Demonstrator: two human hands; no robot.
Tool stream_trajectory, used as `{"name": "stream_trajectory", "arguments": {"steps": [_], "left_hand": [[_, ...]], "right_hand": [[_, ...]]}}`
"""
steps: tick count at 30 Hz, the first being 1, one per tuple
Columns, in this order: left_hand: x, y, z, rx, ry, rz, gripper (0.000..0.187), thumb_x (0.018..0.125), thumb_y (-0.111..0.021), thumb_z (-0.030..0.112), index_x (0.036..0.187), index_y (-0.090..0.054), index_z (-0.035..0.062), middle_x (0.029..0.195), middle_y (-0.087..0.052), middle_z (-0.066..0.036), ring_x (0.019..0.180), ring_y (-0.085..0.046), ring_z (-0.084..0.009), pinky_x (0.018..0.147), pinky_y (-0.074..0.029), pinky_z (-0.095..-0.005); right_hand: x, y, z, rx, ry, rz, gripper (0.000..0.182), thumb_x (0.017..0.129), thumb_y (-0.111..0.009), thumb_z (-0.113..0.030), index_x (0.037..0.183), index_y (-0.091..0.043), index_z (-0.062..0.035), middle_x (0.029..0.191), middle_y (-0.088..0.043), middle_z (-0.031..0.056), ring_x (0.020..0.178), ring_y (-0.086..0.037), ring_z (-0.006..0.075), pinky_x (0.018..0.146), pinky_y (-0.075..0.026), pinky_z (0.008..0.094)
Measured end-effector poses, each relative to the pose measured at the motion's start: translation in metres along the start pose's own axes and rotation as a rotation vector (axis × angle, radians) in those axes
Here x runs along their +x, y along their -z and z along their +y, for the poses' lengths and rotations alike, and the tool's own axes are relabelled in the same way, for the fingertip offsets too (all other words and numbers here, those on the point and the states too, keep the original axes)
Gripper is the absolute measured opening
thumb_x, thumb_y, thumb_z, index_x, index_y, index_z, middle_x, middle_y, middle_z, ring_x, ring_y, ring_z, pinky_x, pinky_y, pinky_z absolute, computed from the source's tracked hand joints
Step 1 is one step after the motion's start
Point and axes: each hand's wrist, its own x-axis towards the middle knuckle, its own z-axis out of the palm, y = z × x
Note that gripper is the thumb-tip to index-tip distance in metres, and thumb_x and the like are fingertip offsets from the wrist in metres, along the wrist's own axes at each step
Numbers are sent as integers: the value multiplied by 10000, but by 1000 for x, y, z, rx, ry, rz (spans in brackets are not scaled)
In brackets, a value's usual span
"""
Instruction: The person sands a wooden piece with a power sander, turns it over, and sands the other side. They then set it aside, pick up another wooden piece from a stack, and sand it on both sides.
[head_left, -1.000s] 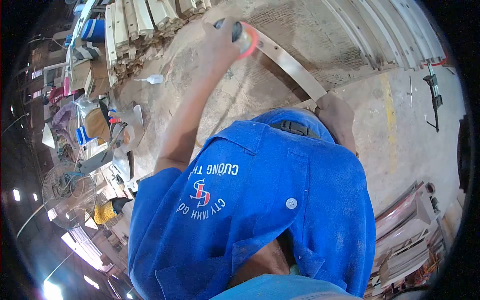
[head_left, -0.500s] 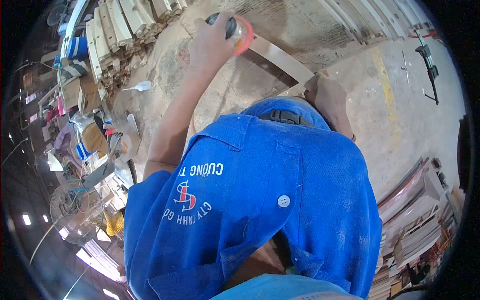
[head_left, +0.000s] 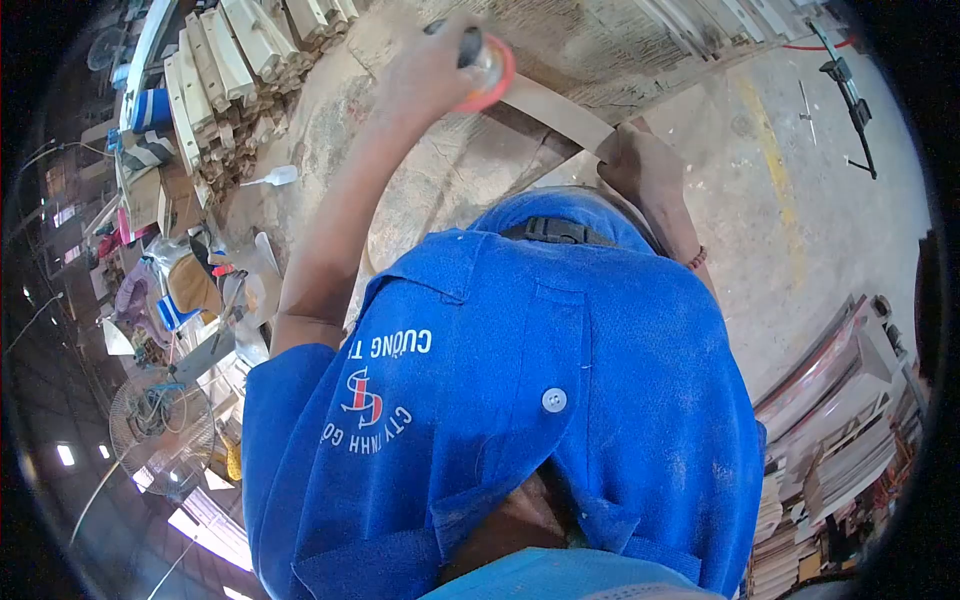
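My left hand (head_left: pixel 425 82), blurred by motion, is wrapped round a handheld round sander (head_left: pixel 494 76) with a dark body and a red-pink rim. The sander is at the far left end of a pale, slightly curved wooden strip (head_left: pixel 562 114), overlapping it in this view. At the strip's near right end, my right hand (head_left: pixel 645 165) grips the wood with curled fingers. A beaded bracelet circles that wrist. The strip runs slantwise between both hands, over a dusty, worn surface.
Stacked pale wooden pieces (head_left: pixel 225 65) stand at the upper left, with a white plastic bottle (head_left: pixel 284 175) below them. A wire-cage fan (head_left: pixel 160 430) is at the lower left. A long black clamp (head_left: pixel 848 90) lies at the upper right. More boards (head_left: pixel 850 465) are stacked lower right.
The sander has shifted slightly right and down in the view, still in my left hand. My right hand appears a little farther up and left, still gripping the strip. The whole view has moved slightly.
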Motion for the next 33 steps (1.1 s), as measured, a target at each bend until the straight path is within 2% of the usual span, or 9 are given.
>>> {"name": "stream_trajectory", "arguments": {"steps": [4,7,9,13,15,20,27,29,33], "left_hand": [[-11,5,44,64,-163,-104,605,765,-695,295,1338,-503,257,1066,-596,-278,993,-629,-444,886,-518,-490],[-3,0,35,107,-249,-93,612,758,-699,300,1331,-506,207,1031,-653,-250,930,-646,-444,880,-519,-484],[14,-2,5,-53,-210,-62,613,743,-718,309,1311,-523,188,1026,-671,-218,934,-652,-427,864,-521,-472],[28,0,-40,65,-63,144,594,740,-726,311,1284,-543,155,998,-681,-198,979,-651,-391,864,-518,-456],[24,-7,-42,-72,-56,155,463,815,-644,350,1249,-553,214,1052,-652,-213,1023,-636,-395,850,-527,-485],[-37,-19,67,-147,-135,29,420,862,-626,378,1262,-564,271,1147,-535,-265,989,-631,-450,819,-537,-517],[16,-17,-13,-82,-7,203,437,852,-647,357,1276,-557,304,1148,-500,-283,910,-644,-481,779,-551,-521],[19,-6,-30,-136,-101,289,438,808,-701,355,1187,-582,171,1020,-608,-276,917,-621,-440,785,-501,-509],[-3,-6,5,-60,42,302,458,803,-710,385,1184,-583,164,1022,-616,-287,928,-625,-435,776,-505,-508]], "right_hand": [[1,-1,-1,-14,-1,-10,250,703,-713,-236,888,-620,-96,835,-683,167,797,-674,385,707,-533,474],[0,3,-5,-10,-23,-3,269,704,-719,-249,905,-631,-93,835,-688,163,794,-675,386,707,-533,478],[-1,9,-8,-37,-23,-31,268,699,-727,-247,895,-632,-90,831,-690,158,808,-677,381,703,-534,475],[2,0,-2,2,-49,-89,286,687,-741,-251,897,-630,-91,834,-692,159,830,-678,377,704,-534,476],[3,-3,-1,-59,-30,-43,297,681,-744,-253,899,-627,-89,843,-693,166,846,-679,371,714,-536,474],[3,8,-7,-45,-77,-126,256,711,-723,-225,932,-664,-111,857,-707,156,837,-690,365,742,-553,449],[1,12,-9,-71,-51,-149,323,698,-749,-253,930,-639,-57,852,-702,182,842,-686,382,745,-547,473],[2,14,-12,-88,-55,-159,326,700,-751,-254,919,-634,-43,849,-700,188,842,-685,383,744,-544,474],[1,15,-12,-48,-74,-165,304,705,-746,-249,910,-634,-54,845,-701,178,832,-684,382,734,-541,474]]}}
